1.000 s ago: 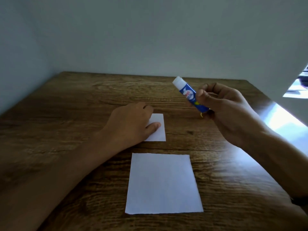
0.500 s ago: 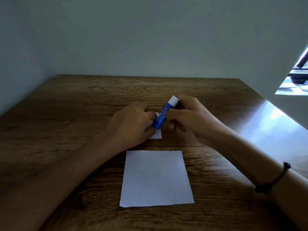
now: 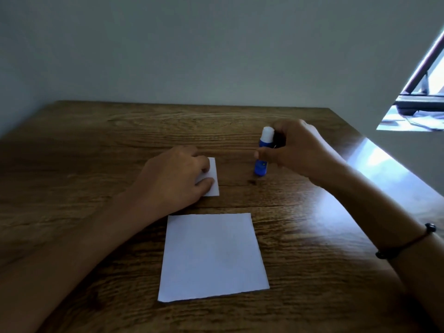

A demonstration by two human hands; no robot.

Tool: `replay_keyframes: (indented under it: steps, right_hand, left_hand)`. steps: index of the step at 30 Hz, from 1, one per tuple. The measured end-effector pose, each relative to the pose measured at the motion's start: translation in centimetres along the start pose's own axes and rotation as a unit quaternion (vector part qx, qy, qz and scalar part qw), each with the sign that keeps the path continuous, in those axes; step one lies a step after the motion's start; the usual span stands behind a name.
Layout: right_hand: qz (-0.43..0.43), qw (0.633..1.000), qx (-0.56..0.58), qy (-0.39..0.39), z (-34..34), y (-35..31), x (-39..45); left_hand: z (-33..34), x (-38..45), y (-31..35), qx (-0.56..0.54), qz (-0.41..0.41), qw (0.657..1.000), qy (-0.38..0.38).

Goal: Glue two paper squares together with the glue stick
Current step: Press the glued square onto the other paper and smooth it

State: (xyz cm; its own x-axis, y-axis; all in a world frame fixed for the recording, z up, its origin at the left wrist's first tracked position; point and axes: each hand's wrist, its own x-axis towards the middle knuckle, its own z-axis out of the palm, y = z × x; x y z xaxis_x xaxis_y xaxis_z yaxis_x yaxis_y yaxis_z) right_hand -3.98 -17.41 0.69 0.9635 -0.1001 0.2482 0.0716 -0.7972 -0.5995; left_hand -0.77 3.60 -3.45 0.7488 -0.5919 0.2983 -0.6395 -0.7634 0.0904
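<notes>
On the bench (image 3: 72, 164) I count two paper squares and one glue stick. My left hand (image 3: 171, 175) lies over the small square (image 3: 213, 176) at centre, fingers loosely bent, pressing it flat. The big square (image 3: 212, 257) lies bare at 6 o'clock of it, just apart. At 3 o'clock, my right hand (image 3: 300, 150) holds the glue stick (image 3: 263, 153) upright, fingers curled round it, base on the wood, white end up.
</notes>
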Motion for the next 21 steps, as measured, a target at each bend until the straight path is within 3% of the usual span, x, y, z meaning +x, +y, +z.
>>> replay_keyframes:
  steps: [16, 21]
  right_hand:
    - [-0.013, 1.000, -0.005, -0.011, -0.6, 0.0, 0.0]
    - [-0.075, 0.989, -0.052, 0.118, -2.6, -2.0, -1.1]
  left_hand:
    - [-0.1, 0.1, 0.0, -0.002, -0.012, 1.000, 0.005]
    - [-1.1, 0.3, -0.5, -0.018, -0.022, 0.999, 0.022]
